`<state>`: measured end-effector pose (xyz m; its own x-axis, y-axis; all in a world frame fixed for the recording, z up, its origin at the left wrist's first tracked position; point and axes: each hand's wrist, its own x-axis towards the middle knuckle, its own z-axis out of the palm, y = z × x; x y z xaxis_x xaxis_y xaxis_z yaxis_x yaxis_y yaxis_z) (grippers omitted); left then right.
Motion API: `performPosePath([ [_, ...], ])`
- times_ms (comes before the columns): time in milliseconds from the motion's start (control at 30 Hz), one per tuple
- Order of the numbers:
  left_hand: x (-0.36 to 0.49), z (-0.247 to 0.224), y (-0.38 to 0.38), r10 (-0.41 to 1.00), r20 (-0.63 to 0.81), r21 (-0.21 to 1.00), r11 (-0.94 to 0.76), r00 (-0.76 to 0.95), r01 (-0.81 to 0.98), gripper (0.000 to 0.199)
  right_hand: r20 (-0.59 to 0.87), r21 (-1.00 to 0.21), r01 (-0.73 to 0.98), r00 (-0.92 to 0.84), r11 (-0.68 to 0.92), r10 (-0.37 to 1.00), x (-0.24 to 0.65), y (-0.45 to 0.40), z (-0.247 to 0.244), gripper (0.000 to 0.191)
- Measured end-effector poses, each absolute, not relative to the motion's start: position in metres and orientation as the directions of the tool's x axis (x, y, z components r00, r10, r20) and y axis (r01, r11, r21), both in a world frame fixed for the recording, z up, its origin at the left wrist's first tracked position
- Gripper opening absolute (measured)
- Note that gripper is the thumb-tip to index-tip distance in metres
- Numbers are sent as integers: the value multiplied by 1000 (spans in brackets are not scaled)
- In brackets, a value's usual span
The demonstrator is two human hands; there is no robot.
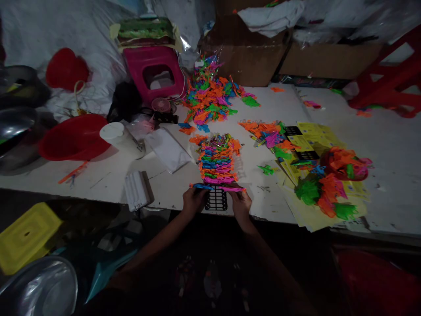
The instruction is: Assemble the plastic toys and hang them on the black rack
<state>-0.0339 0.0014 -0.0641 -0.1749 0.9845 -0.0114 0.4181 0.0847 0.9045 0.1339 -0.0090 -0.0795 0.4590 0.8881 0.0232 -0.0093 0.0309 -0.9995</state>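
Observation:
At the table's front edge, my left hand (193,201) is closed on a small blue plastic piece (201,186). Opposite it, my right hand (241,205) grips a small pink plastic piece (234,189). Between the hands lies a black slotted rack (216,199), its near slots bare. Rows of orange, blue, green and pink plastic pieces (217,163) are lined up on its far part. Shiny small items (219,140) lie at the far end of the rows. The exact kind of the pieces is too small to tell.
A heap of loose coloured pieces (210,98) lies behind the rows. More fill a red bowl (358,174) on yellow printed sheets (324,136) at right. To the left are a white cup (120,139), a red basin (77,138) and a pink stool (134,66).

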Motion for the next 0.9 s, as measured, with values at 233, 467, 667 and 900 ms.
performPosePath([
  [233,-30,-51,1,985,-3,819,102,-174,564,23,126,-981,188,448,45,885,137,-10,-86,23],
  [467,-30,-40,3,986,-29,769,125,-161,626,26,174,-942,334,434,22,884,144,-13,-78,22],
  [667,-31,-38,6,981,-66,795,163,-183,584,19,225,-934,351,421,71,878,142,-15,-73,19],
  [900,-34,-37,7,986,-63,817,141,-157,558,13,232,-895,445,401,33,886,146,-12,-66,20],
])
